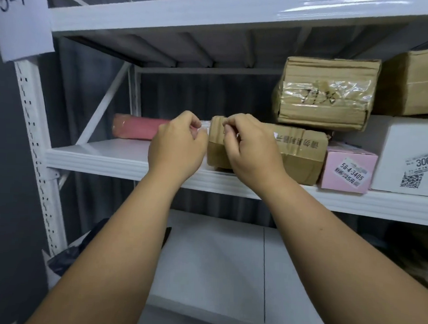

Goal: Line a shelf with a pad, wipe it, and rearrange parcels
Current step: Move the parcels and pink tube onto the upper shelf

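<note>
white shelf [124, 157] holds parcels at 3 o'clock; left hand [178, 145] and right hand [252, 149], fingers curled, pinch something small at brown parcel [295, 151], likely to reposition it.

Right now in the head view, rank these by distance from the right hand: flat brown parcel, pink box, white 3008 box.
From the right hand:
1. Flat brown parcel: at the hand, fingers at its left end.
2. Pink box: right of that parcel.
3. White 3008 box: far right of the shelf.
</note>
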